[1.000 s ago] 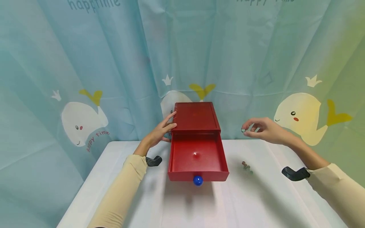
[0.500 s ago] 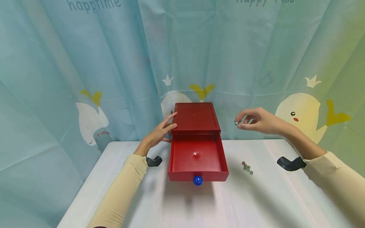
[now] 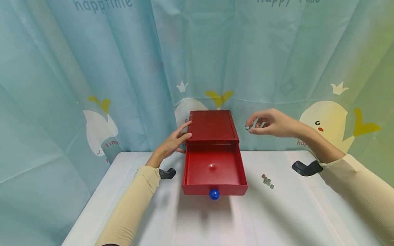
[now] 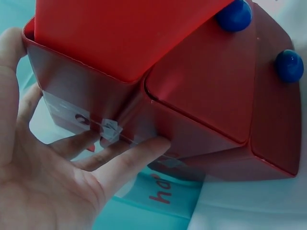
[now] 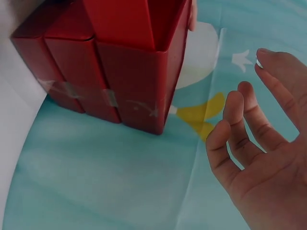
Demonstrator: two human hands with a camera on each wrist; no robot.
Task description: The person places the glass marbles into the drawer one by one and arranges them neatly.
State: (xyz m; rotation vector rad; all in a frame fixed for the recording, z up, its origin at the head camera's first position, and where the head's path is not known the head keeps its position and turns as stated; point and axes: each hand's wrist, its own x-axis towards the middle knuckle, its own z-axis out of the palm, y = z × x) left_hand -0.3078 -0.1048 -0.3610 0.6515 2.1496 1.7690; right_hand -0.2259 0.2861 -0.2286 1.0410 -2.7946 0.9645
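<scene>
A red drawer cabinet stands at the back of the table. Its top drawer is pulled out, and a blue knob sits on the drawer front. My left hand rests against the cabinet's left side, fingers spread, with fingertips at the top edge. In the left wrist view, the fingers lie along the taped side wall. Up to the right of the cabinet, my right hand pinches a small greenish marble between thumb and fingertips. The marble is mostly hidden in the right wrist view.
Several small marbles lie in a cluster on the white table, right of the drawer. Below the pulled-out drawer are two closed ones, also with blue knobs. A blue-green curtain with whale prints hangs behind.
My right hand has moved up and to the left toward the cabinet, carrying the marble. The left hand, cabinet and drawer stay where they were.
</scene>
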